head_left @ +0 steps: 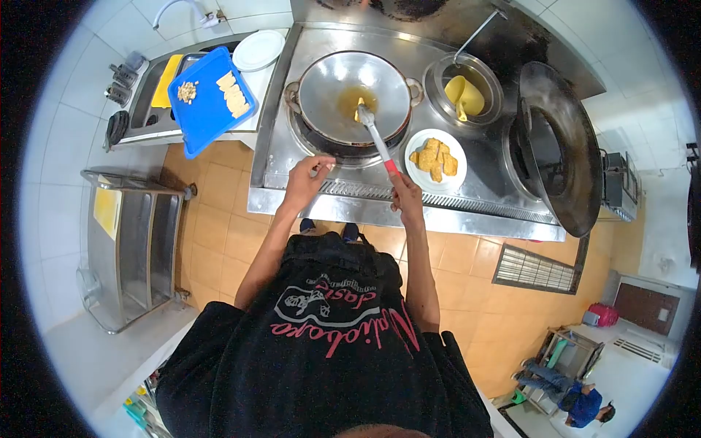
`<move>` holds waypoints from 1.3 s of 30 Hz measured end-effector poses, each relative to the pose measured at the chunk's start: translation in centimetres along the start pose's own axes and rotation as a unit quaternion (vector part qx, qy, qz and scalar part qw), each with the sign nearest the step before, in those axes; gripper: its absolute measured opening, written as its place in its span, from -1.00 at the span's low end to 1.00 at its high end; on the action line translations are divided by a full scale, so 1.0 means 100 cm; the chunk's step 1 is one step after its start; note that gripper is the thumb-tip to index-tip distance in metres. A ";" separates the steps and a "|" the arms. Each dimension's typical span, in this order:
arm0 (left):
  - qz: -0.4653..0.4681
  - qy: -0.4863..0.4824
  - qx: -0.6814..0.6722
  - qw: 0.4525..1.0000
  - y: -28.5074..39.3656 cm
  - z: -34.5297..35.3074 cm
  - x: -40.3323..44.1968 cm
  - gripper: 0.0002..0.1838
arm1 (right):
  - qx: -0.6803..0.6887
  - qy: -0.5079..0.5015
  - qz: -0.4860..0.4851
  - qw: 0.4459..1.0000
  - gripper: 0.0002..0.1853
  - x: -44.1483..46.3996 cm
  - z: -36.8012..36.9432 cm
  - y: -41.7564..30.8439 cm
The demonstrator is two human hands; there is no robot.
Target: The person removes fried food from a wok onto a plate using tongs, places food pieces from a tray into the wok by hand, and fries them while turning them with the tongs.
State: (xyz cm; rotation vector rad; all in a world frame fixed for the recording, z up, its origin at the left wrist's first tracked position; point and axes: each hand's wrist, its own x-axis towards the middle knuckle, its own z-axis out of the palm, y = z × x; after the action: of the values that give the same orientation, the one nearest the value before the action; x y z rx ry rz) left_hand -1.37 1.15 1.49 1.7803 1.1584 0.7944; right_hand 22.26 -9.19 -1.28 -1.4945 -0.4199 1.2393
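Because the grey tongs with red handle reach low into the round metal wok, the small yellow piece at their tips could slip and splash the shallow oil, in the upper centre of the frame. The left hand, near the front rim, may touch hot metal; its fingers are half open, holding nothing visible. The right hand, palm turned inward, closes around the red handle.

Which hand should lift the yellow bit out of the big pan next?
Probably the right hand: it holds the tongs, tips at the yellow bit, near the plate of golden pieces. The left hand looks empty.
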 end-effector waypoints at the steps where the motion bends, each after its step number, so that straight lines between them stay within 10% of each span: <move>1: 0.000 0.001 0.000 1.000 0.000 0.000 0.000 -0.81 | 0.000 -0.001 0.000 1.000 -0.62 -0.001 0.000 -0.001; 27: 0.031 -0.030 -0.023 0.999 -0.002 0.017 0.015 -0.80 | -0.003 0.060 -0.040 0.997 -0.56 -0.036 -0.023 -0.013; 39: 0.019 -0.058 -0.027 0.998 0.004 0.037 0.013 -0.80 | -0.243 0.284 -0.182 0.909 -0.61 -0.080 -0.117 0.018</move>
State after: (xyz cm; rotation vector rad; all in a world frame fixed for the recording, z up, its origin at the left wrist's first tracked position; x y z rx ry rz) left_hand 2.36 1.13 0.29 1.7847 1.0210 0.7272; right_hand 28.46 -22.09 -0.79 -1.9987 -0.6012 0.3740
